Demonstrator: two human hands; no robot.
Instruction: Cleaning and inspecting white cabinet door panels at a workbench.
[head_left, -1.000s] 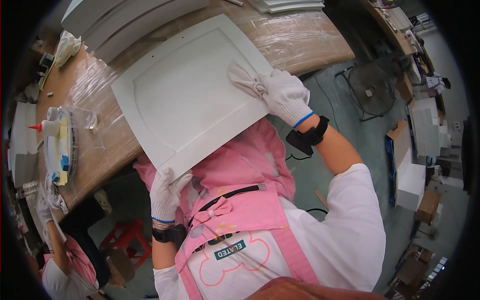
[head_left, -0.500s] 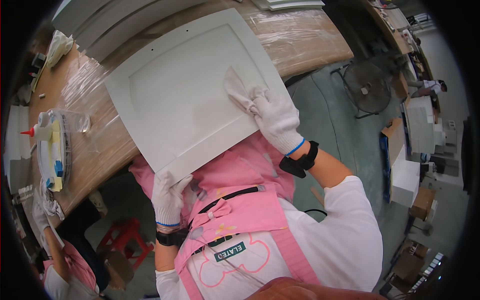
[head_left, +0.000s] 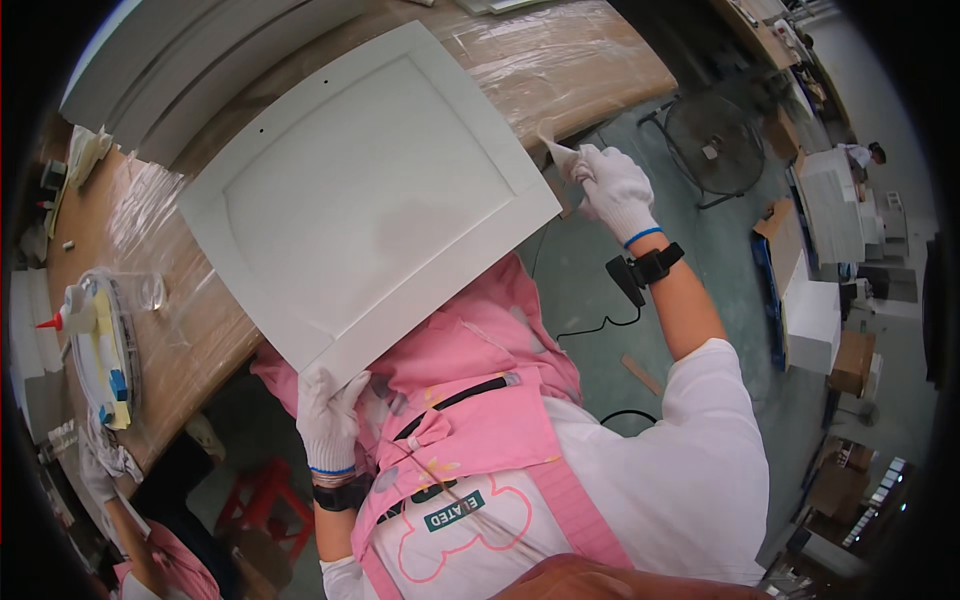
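Note:
A white panel with a recessed centre and two small dark holes, like a cabinet door [head_left: 330, 220], lies tilted across the table's near edge and overhangs toward my body. My left hand [head_left: 329, 418], in a white knitted glove with a blue cuff, grips the panel's near left corner. Beyond the panel's right edge, my gloved right hand [head_left: 618, 190] is raised, its fingers closed round a pale cloth [head_left: 566, 160]. A faint greyish patch marks the middle of the panel's face.
White boards [head_left: 200, 70] stand stacked at the back left of the film-covered table [head_left: 560, 55]. An oval tray [head_left: 112, 350] and a white glue bottle [head_left: 72, 312] sit at left, near a co-worker [head_left: 160, 560]. A floor fan [head_left: 712, 150] stands right.
My right hand has left the panel's face with the cloth and moved out past its right edge. My left hand still holds the corner; the panel sits slightly further left in view.

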